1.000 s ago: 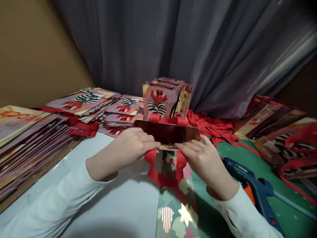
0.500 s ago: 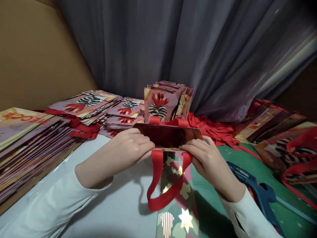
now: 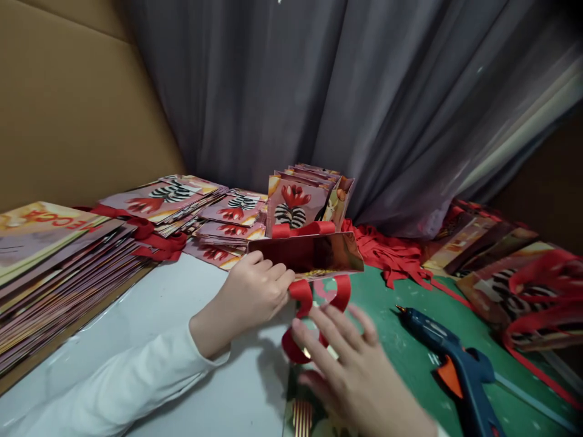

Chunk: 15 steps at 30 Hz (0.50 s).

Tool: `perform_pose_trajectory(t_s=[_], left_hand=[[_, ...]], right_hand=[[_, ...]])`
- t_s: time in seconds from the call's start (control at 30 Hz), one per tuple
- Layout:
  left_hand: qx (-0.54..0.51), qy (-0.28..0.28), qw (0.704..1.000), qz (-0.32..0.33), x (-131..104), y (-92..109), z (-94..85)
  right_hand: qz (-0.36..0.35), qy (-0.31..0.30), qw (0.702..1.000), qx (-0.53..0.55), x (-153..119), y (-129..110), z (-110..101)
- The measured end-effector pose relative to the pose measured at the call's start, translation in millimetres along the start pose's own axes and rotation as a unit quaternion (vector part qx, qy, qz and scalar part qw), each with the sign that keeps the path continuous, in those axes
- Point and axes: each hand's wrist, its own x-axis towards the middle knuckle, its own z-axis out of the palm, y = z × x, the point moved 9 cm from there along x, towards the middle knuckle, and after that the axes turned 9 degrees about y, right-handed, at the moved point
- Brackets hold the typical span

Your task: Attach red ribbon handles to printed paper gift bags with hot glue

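In front of me a paper gift bag (image 3: 332,252) is held with its mouth facing me, its inside dark red. My left hand (image 3: 262,288) is closed on the bag's near left edge, by one end of the red ribbon handle (image 3: 341,292). That handle hangs in a loop from the near rim; another red ribbon handle (image 3: 303,229) shows along the far rim. Fingers spread and slightly blurred, my right hand (image 3: 348,358) is in front of the hanging loop, covering part of it. Whether its fingers touch the ribbon I cannot tell. Beneath lies a patterned strip (image 3: 303,419) with foil shapes.
A blue glue gun (image 3: 449,352) lies on the green mat (image 3: 387,328) at right. Red ribbons (image 3: 392,246) are heaped behind it. Standing bags (image 3: 296,203) are at the back, finished-looking bags (image 3: 519,285) at right, flat stacks (image 3: 68,273) at left.
My right hand has let go of the bag's right side and moved down and toward me, opening over the ribbon loop. My left hand still grips the bag. The view has shifted slightly.
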Motion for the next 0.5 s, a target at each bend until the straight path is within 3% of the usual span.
perform_pose_trajectory(t_s=[0.07, 0.17, 0.27, 0.37, 0.43, 0.5], left_hand=[[0.009, 0.001, 1.000, -0.016, -0.1, 3.9, -0.3], [0.021, 0.005, 0.999, -0.026, 1.2, 14.0, -2.9], [0.037, -0.022, 0.999, -0.027, 0.9, 23.1, 1.1], [0.051, -0.088, 0.994, -0.027, -6.2, 28.3, 17.6], [0.060, -0.107, 0.992, -0.023, -12.4, 33.1, 27.5], [0.066, -0.117, 0.991, -0.022, -17.9, 40.2, 35.6]], right_hand=[[0.099, 0.008, 0.992, 0.082, -12.1, -5.5, 22.0], [0.265, 0.037, 0.946, 0.184, -23.8, 1.7, 45.9], [0.343, 0.012, 0.896, 0.283, -23.1, 6.1, 53.2], [0.376, -0.022, 0.865, 0.332, -30.5, 13.5, 31.7], [0.386, 0.008, 0.871, 0.303, -44.0, 25.0, 0.3], [0.345, -0.017, 0.884, 0.314, -56.6, 22.9, -19.8]])
